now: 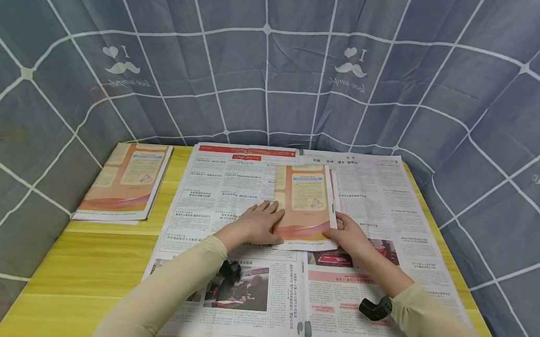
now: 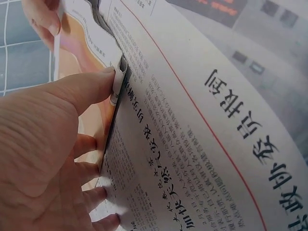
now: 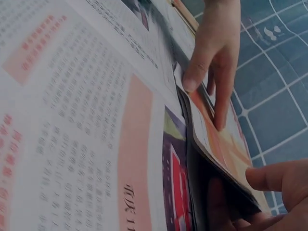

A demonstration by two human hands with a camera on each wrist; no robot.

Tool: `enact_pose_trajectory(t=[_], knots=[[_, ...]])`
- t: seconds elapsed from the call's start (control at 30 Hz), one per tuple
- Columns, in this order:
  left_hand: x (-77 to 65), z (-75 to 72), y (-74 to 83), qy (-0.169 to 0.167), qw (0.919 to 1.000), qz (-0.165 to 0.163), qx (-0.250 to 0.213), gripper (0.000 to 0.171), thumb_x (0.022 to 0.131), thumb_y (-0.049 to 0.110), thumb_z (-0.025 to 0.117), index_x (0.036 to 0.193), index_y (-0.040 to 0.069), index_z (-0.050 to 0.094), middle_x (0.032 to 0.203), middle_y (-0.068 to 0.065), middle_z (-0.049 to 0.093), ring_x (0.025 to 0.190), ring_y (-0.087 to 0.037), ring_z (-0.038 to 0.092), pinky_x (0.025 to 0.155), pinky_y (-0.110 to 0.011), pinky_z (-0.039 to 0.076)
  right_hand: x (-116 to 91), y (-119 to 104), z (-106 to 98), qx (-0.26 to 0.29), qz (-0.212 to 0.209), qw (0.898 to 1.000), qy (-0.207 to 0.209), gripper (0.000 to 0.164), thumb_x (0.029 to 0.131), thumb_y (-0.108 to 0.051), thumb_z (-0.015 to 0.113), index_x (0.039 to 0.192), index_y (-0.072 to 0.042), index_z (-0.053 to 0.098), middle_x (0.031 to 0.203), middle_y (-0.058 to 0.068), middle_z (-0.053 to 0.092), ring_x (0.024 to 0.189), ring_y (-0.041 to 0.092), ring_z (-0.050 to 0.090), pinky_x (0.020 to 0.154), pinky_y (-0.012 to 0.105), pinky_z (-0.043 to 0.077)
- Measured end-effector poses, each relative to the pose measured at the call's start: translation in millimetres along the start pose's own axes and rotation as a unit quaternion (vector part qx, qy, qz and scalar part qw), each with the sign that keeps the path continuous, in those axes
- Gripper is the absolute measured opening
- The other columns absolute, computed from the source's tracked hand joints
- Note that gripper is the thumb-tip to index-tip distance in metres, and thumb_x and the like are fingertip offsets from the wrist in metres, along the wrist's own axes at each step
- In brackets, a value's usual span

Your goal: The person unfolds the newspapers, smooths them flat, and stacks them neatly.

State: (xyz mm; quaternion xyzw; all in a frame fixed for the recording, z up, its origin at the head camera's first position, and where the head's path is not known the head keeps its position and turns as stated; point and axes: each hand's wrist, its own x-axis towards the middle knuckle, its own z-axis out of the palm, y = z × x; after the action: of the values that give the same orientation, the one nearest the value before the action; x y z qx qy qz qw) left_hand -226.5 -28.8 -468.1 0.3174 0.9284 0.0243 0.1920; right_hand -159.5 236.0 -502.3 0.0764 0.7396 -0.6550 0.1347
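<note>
A folded newspaper [image 1: 301,220] with an orange printed face lies over the middle of a spread-open newspaper [image 1: 202,200]. My left hand [image 1: 257,224] rests at its left edge, fingers extended. In the left wrist view the thumb of that hand [image 2: 43,139] presses the folded corner. At the lower right edge my right hand [image 1: 351,236] grips the folded newspaper. The right wrist view shows the right hand [image 3: 284,192] with its thumb on top and fingers under the layers, that edge lifted and a dark gap beneath.
A stack of similar folded newspapers [image 1: 120,184] lies at the left on the yellow wooden table [image 1: 80,265]. Grey curtain [image 1: 230,61] with white grid lines surrounds the table at the back and sides. A black wrist device [image 1: 375,308] is on the right forearm.
</note>
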Motion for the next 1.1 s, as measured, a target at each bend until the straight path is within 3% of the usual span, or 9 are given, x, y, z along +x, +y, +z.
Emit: enact_pose_trajectory(t=[0.13, 0.3, 0.5, 0.63, 0.73, 0.8, 0.87, 1.0, 1.1], knots=[[-0.4, -1.5, 0.5, -0.002, 1.0000, 0.001, 0.001, 0.085, 0.097, 0.058, 0.061, 0.164, 0.018, 0.028, 0.170, -0.010, 0.015, 0.156, -0.033, 0.012, 0.123, -0.053, 0.017, -6, 0, 9, -0.053, -0.028, 0.998, -0.001, 0.074, 0.098, -0.018, 0.068, 0.158, 0.000, 0.027, 0.130, 0.023, 0.064, 0.101, 0.027, 0.071, 0.085, 0.034, 0.056], [-0.5, -2.5, 0.9, -0.001, 1.0000, 0.000, 0.001, 0.084, 0.097, 0.057, 0.062, 0.164, 0.017, 0.029, 0.170, -0.010, 0.016, 0.156, -0.033, 0.013, 0.122, -0.053, 0.018, -15, -3, 23, -0.114, -0.066, 0.991, -0.001, 0.071, 0.098, -0.017, 0.067, 0.158, -0.006, 0.030, 0.134, 0.020, 0.061, 0.109, 0.027, 0.065, 0.095, 0.041, 0.049], [0.9, -0.9, -1.1, 0.006, 1.0000, 0.003, -0.001, 0.077, 0.100, 0.053, 0.058, 0.163, 0.018, 0.031, 0.170, -0.010, 0.018, 0.155, -0.033, 0.014, 0.122, -0.053, 0.019, -24, -6, 36, -0.160, -0.101, 0.982, 0.005, 0.061, 0.105, -0.021, 0.058, 0.158, -0.009, 0.031, 0.135, 0.018, 0.061, 0.107, 0.025, 0.063, 0.088, 0.039, 0.050], [3.2, 0.7, -6.0, 0.013, 0.9991, 0.011, -0.039, 0.065, 0.106, 0.046, 0.047, 0.162, 0.016, 0.034, 0.168, -0.012, 0.021, 0.155, -0.035, 0.016, 0.122, -0.054, 0.019, -28, -10, 43, -0.152, -0.135, 0.979, -0.008, 0.057, 0.109, -0.026, 0.052, 0.159, -0.007, 0.031, 0.134, 0.019, 0.061, 0.104, 0.025, 0.064, 0.084, 0.038, 0.053], [4.2, -1.9, -10.7, 0.023, 0.9929, 0.018, -0.115, 0.058, 0.110, 0.039, 0.038, 0.161, 0.012, 0.035, 0.167, -0.014, 0.025, 0.154, -0.037, 0.018, 0.122, -0.053, 0.018, -29, -15, 48, -0.134, -0.159, 0.978, -0.022, 0.057, 0.111, -0.030, 0.048, 0.160, -0.008, 0.030, 0.136, 0.017, 0.060, 0.113, 0.025, 0.064, 0.095, 0.044, 0.052], [3.3, -5.9, -13.3, 0.026, 0.9812, 0.022, -0.190, 0.057, 0.111, 0.036, 0.033, 0.161, 0.009, 0.034, 0.166, -0.014, 0.027, 0.154, -0.036, 0.019, 0.123, -0.050, 0.017, -28, -19, 52, -0.129, -0.177, 0.975, -0.022, 0.055, 0.111, -0.032, 0.047, 0.159, -0.010, 0.033, 0.136, 0.015, 0.061, 0.121, 0.024, 0.061, 0.102, 0.047, 0.047], [1.5, -10.8, -15.4, 0.025, 0.9629, 0.023, -0.268, 0.058, 0.112, 0.038, 0.030, 0.162, 0.009, 0.030, 0.166, -0.012, 0.028, 0.154, -0.034, 0.020, 0.123, -0.048, 0.019, -28, -24, 56, -0.133, -0.197, 0.971, -0.016, 0.053, 0.111, -0.034, 0.046, 0.158, -0.011, 0.036, 0.134, 0.013, 0.063, 0.124, 0.025, 0.059, 0.104, 0.051, 0.045], [-6.5, -22.6, -17.0, 0.023, 0.9146, 0.035, -0.402, 0.064, 0.112, 0.047, 0.024, 0.165, 0.012, 0.019, 0.168, -0.010, 0.021, 0.154, -0.028, 0.020, 0.121, -0.050, 0.023, -24, -35, 66, -0.143, -0.229, 0.963, -0.012, 0.052, 0.111, -0.035, 0.045, 0.157, -0.011, 0.041, 0.135, 0.012, 0.063, 0.127, 0.026, 0.057, 0.107, 0.054, 0.042], [-14.1, -33.0, -17.6, 0.025, 0.8763, 0.037, -0.480, 0.067, 0.111, 0.052, 0.023, 0.165, 0.013, 0.017, 0.168, -0.011, 0.022, 0.153, -0.027, 0.023, 0.121, -0.048, 0.027, -21, -41, 73, -0.141, -0.229, 0.963, -0.024, 0.051, 0.111, -0.037, 0.044, 0.158, -0.016, 0.041, 0.138, 0.010, 0.062, 0.130, 0.024, 0.055, 0.107, 0.054, 0.043]])
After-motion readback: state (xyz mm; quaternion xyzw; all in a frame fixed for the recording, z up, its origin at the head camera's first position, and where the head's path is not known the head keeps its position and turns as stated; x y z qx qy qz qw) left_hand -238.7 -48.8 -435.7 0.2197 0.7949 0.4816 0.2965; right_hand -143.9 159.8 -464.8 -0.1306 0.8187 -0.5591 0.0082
